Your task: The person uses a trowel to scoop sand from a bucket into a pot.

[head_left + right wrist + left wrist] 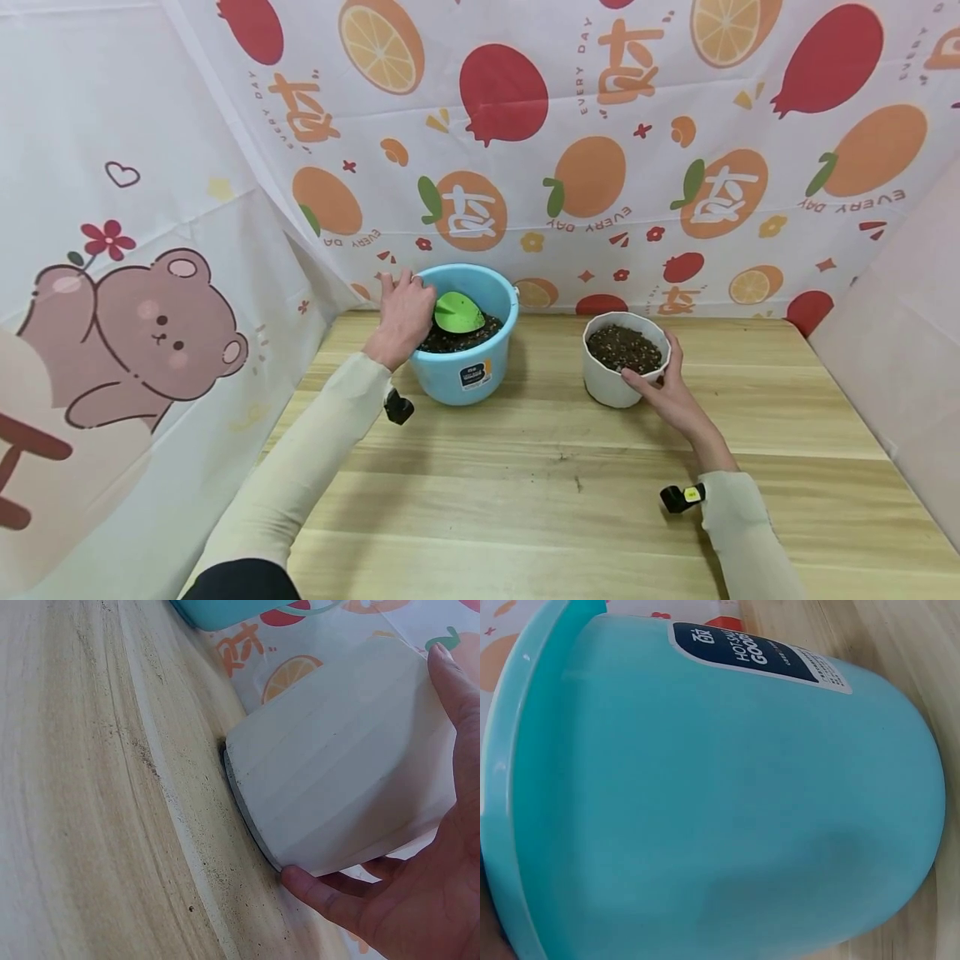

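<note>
My left hand (pixel 405 315) is at the left rim of a light blue bucket (pixel 459 375). It grips a green garden trowel (pixel 459 313), whose handle is hidden behind the hand. The trowel's blade is inside the bucket, over dark soil (pixel 480 335). In the left wrist view, the bucket's outer wall (pixel 720 787) fills most of the picture. My right hand (pixel 675 396) holds a white faceted flower pot (pixel 611 383) from its right side, thumb near the rim. Dark soil (pixel 624 348) fills the pot nearly to the top. The right wrist view shows a fingertip (pixel 298 881) at the pot's base.
Both containers stand near the back of a wooden table (pixel 487 500), a short gap between them. Fruit-printed cloth (pixel 570 108) hangs close behind. At the left hangs a bear-printed cloth (pixel 150 333). Small soil crumbs (pixel 577 483) lie in front of the pot.
</note>
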